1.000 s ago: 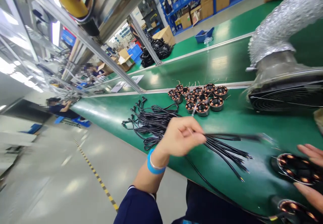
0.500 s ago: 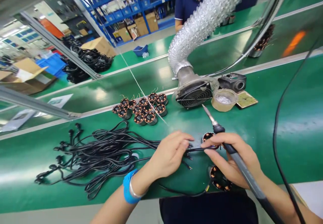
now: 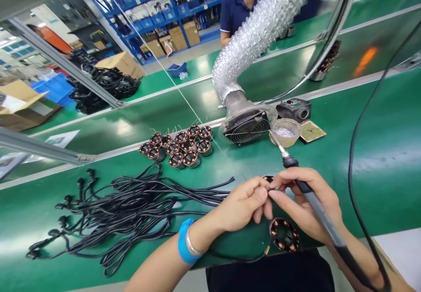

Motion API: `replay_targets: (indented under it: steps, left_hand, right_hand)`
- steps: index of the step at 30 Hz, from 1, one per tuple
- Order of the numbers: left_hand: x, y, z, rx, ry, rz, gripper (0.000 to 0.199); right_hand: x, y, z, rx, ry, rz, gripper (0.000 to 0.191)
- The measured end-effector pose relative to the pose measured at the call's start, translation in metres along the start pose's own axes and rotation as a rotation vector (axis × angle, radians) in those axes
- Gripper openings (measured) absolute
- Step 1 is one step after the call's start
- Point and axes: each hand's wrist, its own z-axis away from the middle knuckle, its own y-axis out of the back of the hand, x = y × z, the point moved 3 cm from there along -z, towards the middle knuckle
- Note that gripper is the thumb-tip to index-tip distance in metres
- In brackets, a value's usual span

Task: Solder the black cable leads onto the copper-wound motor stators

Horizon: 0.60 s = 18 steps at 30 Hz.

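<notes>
My left hand (image 3: 245,204), with a blue band at the wrist, pinches the end of a black cable beside my right fingertips. My right hand (image 3: 309,200) carries a soldering iron (image 3: 315,208), its tip pointing up and left near a round solder container (image 3: 286,133); its thumb and forefinger also close at the cable end. A copper-wound stator (image 3: 284,235) lies below my hands, with a black cable at its left side. Another stator (image 3: 269,179) is mostly hidden behind my fingers. Black cables (image 3: 131,208) with plugs lie in a tangled pile to the left.
Several stators (image 3: 190,159) stand in a group behind the cables. A fume extractor (image 3: 246,127) with a silver hose sits at the back, beside a yellow sponge tray (image 3: 312,131). A person (image 3: 240,11) is across the bench. The iron's cord (image 3: 351,169) hangs at the right.
My left hand has moved right to meet my right fingers and now pinches at the cable end. The view has shifted slightly, and the iron's tip now appears near the solder container.
</notes>
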Motion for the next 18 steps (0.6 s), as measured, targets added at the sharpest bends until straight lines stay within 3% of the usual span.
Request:
replay_targets:
  steps: [4, 9, 14, 18]
  left_hand:
    - [-0.002, 0.003, 0.005, 0.172, -0.130, -0.121, 0.046]
    - [-0.003, 0.002, 0.005, 0.251, -0.180, 0.061, 0.044]
    - [-0.009, 0.003, 0.003, 0.329, -0.108, 0.234, 0.046]
    - [-0.007, 0.010, 0.008, 0.335, -0.063, 0.023, 0.044]
  right_hand:
    - [0.000, -0.009, 0.003, 0.117, -0.015, 0.077, 0.037]
    - [-0.006, -0.021, 0.004, 0.138, -0.095, 0.076, 0.031]
    - [-0.012, -0.030, 0.012, 0.149, -0.073, 0.203, 0.026]
    - [-0.016, -0.027, 0.015, 0.024, 0.011, 0.304, 0.018]
